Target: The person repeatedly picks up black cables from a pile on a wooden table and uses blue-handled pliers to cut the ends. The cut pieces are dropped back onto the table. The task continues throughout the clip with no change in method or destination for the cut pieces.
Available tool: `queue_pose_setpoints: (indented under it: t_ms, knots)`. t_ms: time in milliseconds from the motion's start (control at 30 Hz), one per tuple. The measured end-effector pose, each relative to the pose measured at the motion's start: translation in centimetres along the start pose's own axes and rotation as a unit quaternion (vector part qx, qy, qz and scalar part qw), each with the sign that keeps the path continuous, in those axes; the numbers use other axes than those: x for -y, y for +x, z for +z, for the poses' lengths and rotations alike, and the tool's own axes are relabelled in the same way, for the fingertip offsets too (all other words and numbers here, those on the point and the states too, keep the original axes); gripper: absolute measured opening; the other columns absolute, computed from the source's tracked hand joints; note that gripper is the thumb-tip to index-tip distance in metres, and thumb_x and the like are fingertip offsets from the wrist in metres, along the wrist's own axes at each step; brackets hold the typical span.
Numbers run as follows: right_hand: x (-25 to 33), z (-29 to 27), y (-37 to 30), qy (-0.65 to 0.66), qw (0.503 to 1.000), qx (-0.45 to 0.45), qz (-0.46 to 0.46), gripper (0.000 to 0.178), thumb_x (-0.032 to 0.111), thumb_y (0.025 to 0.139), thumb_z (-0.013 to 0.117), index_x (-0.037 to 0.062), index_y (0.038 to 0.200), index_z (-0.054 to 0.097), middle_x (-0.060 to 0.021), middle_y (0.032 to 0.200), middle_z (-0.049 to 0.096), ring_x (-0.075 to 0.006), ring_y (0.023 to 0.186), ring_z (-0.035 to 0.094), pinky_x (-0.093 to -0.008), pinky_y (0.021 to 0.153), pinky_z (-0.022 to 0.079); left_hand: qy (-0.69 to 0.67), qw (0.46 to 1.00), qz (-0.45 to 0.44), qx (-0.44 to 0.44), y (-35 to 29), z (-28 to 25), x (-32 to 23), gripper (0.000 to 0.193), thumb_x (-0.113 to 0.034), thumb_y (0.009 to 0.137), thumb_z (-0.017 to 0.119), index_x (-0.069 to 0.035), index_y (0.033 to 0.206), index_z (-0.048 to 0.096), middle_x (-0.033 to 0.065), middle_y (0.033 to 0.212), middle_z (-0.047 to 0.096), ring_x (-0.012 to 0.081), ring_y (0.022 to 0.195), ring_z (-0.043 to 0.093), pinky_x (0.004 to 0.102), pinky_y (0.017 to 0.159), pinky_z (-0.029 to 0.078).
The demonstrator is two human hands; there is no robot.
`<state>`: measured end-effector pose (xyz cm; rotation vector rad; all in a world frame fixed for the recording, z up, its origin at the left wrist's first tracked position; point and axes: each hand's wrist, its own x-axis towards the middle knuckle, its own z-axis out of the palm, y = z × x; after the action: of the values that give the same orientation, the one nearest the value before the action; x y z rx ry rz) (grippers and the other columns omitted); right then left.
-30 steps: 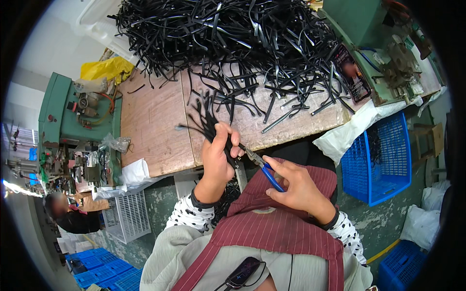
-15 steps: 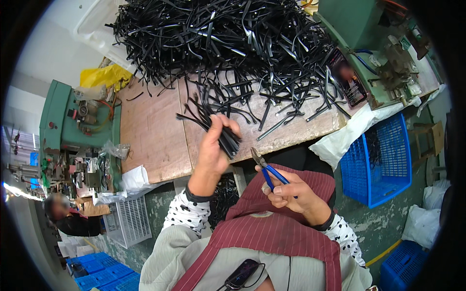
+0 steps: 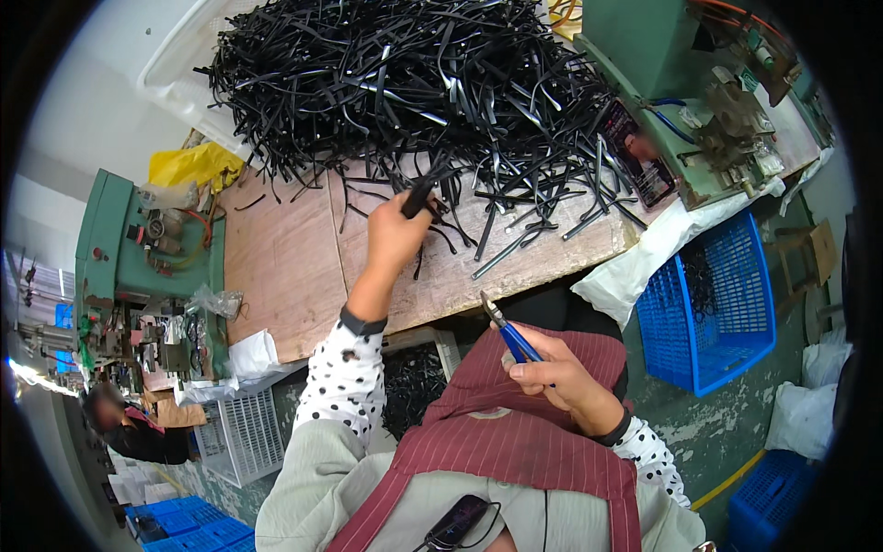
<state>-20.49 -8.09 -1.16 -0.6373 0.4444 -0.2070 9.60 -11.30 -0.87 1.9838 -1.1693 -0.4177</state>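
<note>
My left hand (image 3: 395, 235) is closed round a bundle of black eyeglass temples (image 3: 419, 198) over the work table. The bundle points away from me, at the near edge of the loose temples spread on the wood; the hand hides part of it. Close to my apron, my right hand (image 3: 563, 373) grips cutting pliers (image 3: 517, 340) with blue handles, jaws toward the table. The pliers touch no temple. Beyond both hands rises a big heap of black temples (image 3: 395, 78), some with shiny silvery faces.
Green machines stand at the left (image 3: 147, 241) and right (image 3: 635, 46) of the wooden table (image 3: 280, 267). A blue crate (image 3: 708, 313) sits at the right below the table edge, a white crate (image 3: 241, 432) at the left. Another person (image 3: 152, 437) is at far left.
My left hand has moved away from me with the bundle, to the loose temples, and turned it to point outward. The pliers in my right hand have sunk slightly nearer my body.
</note>
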Motion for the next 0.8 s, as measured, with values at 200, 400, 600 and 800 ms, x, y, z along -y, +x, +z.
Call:
queue_pose_setpoints:
  t_ms: [200, 400, 600, 800]
  knots:
    - [-0.6, 0.3, 0.7, -0.031, 0.999, -0.009, 0.002, 0.073, 0.008, 0.080, 0.069, 0.0026, 0.146, 0.039, -0.0018, 0.087, 0.052, -0.0043, 0.067, 0.039, -0.0191, 0.053, 0.028, -0.436, 0.890, -0.130, 0.028, -5.5, -4.9, 0.4, 0.033, -0.007, 0.087, 0.065, 0.003, 0.117, 0.059, 0.0152, 0.096, 0.072, 0.0068, 0.050, 0.047, 0.0218, 0.045, 0.039]
    - [-1.3, 1.1, 1.1, -0.106, 0.993, -0.033, -0.035, 0.075, 0.014, 0.078, 0.075, 0.0040, 0.145, 0.043, 0.0007, 0.088, 0.052, -0.0078, 0.077, 0.048, -0.0226, 0.062, 0.040, -0.180, 0.973, -0.017, -0.142, -7.5, -3.4, 5.2, 0.042, -0.006, 0.086, 0.068, -0.002, 0.125, 0.052, 0.0083, 0.093, 0.071, 0.0109, 0.071, 0.061, 0.0250, 0.064, 0.049]
    - [-0.2, 2.8, 0.9, -0.518, 0.837, -0.109, -0.142, 0.083, 0.023, 0.068, 0.081, 0.0117, 0.143, 0.047, -0.0097, 0.088, 0.055, -0.0187, 0.076, 0.056, -0.0302, 0.066, 0.048, -0.533, 0.825, -0.185, -0.008, -9.0, -2.9, 3.4, 0.021, -0.028, 0.097, 0.063, -0.011, 0.090, 0.053, -0.0019, 0.069, 0.049, 0.0067, 0.051, 0.038, 0.0243, 0.050, 0.037]
    - [0.3, 4.7, 1.7, -0.691, 0.630, -0.126, -0.332, 0.083, 0.019, 0.061, 0.082, 0.0090, 0.137, 0.052, -0.0123, 0.095, 0.055, -0.0284, 0.080, 0.058, -0.0368, 0.067, 0.048, -0.697, 0.687, -0.088, 0.187, -10.0, -2.9, 1.2, 0.024, -0.021, 0.101, 0.053, -0.009, 0.122, 0.055, -0.0045, 0.062, 0.044, 0.0038, 0.047, 0.034, 0.0215, 0.047, 0.033]
